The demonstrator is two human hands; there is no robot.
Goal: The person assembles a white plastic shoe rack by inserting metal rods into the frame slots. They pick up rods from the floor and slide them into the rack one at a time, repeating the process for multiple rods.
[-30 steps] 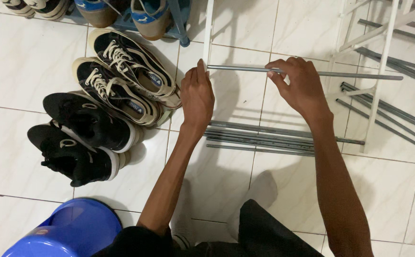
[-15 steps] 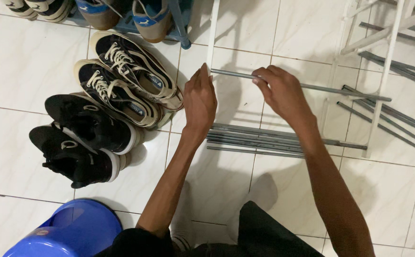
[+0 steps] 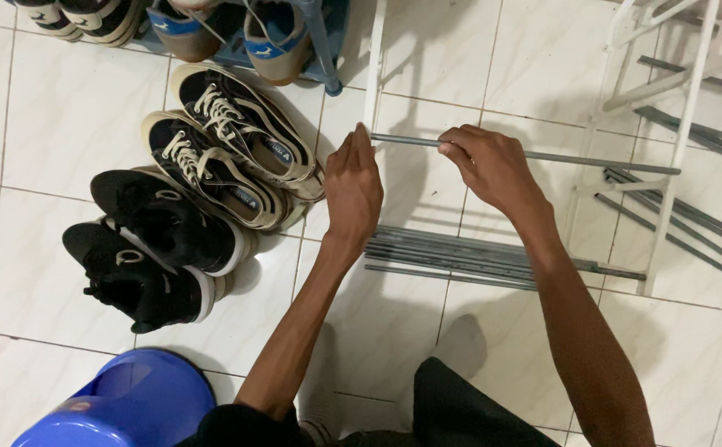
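One grey metal rod (image 3: pixel 543 156) is up off the floor, pinched near its left end by your right hand (image 3: pixel 485 170). Your left hand (image 3: pixel 352 186) stands with flat fingers against the rod's tip, just where it meets the white upright bar (image 3: pixel 372 70) of the rack side frame; it grips nothing that I can see. By my reading the assembly is at an early stage: this rod looks about to seat in the frame, and none shows as already fitted. Below your right wrist lies a bundle of loose rods (image 3: pixel 460 255), perhaps five or six, too tightly packed to count surely. More rods lie beyond the second white frame (image 3: pixel 667 170), to the right of your right hand. Left of your left hand, four shoes (image 3: pixel 203 190) sit on the floor.
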